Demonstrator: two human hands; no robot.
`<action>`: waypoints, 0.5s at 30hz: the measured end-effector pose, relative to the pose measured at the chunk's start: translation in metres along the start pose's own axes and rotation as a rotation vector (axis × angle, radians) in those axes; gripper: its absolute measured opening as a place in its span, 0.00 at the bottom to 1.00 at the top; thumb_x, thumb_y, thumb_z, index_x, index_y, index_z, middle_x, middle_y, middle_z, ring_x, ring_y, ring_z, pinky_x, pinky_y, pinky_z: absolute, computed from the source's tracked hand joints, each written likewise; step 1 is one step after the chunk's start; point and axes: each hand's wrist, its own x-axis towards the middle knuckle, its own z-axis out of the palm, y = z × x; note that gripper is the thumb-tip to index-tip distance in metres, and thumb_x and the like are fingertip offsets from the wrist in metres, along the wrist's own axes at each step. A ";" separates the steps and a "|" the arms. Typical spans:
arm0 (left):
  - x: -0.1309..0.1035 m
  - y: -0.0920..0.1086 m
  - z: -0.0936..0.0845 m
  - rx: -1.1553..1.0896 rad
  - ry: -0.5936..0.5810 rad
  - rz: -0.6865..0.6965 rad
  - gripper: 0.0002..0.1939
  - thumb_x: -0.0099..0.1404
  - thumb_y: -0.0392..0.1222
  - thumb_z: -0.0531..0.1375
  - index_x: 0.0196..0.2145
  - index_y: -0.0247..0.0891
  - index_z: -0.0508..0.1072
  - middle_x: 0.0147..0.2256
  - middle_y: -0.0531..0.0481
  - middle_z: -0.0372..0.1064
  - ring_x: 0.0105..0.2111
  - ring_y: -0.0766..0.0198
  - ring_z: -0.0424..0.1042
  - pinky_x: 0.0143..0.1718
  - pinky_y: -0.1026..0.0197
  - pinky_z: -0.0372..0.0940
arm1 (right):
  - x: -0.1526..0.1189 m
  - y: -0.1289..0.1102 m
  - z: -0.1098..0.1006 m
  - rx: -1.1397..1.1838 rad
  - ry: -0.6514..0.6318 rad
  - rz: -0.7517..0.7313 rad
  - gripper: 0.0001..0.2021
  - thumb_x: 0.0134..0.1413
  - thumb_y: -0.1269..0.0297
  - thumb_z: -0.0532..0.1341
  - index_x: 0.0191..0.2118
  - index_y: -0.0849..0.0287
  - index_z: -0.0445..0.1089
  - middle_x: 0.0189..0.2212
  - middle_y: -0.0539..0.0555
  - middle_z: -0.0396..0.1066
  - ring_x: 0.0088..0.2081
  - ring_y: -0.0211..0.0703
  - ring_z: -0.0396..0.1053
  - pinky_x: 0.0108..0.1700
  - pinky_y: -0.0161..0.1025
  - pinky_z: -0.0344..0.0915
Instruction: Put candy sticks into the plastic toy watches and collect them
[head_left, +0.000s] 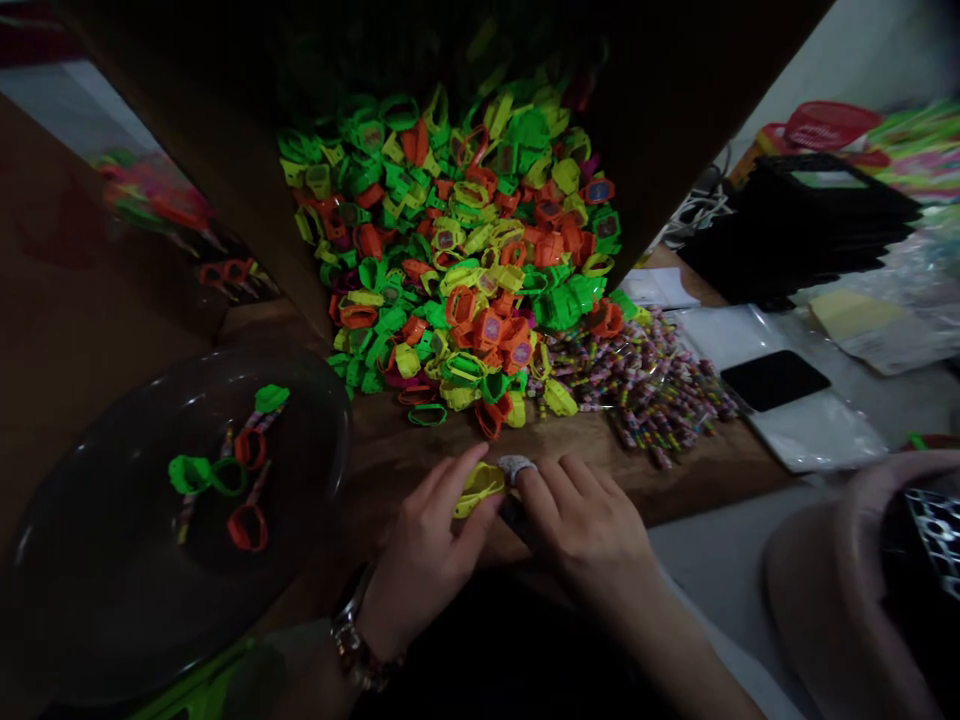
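At the table's front edge, my left hand (420,545) is closed around a yellow toy watch (478,490), its strap bent into a loop. My right hand (589,515) is right beside it with the fingers curled in. A grey wrap (516,466) covers one of its fingertips. Something dark shows under the right fingers, too shadowed to name. Just beyond both hands spreads a heap of green, orange and yellow toy watches (487,330), spilling out of a large box. Thin wrapped candy sticks (660,385) lie piled to its right.
On the left stands a dark basin (341,425) with several toy watches and candy sticks inside. To the right are a black phone (776,380) on clear plastic bags, a stack of black trays (802,225), a red basket (832,125) and a pale bucket (810,540).
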 end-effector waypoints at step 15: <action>-0.018 -0.007 -0.024 0.221 -0.022 0.017 0.22 0.66 0.49 0.55 0.56 0.40 0.64 0.48 0.48 0.72 0.45 0.62 0.74 0.45 0.62 0.70 | -0.011 -0.019 0.031 0.311 0.123 -0.112 0.16 0.64 0.70 0.47 0.26 0.59 0.63 0.19 0.49 0.60 0.23 0.39 0.55 0.26 0.38 0.48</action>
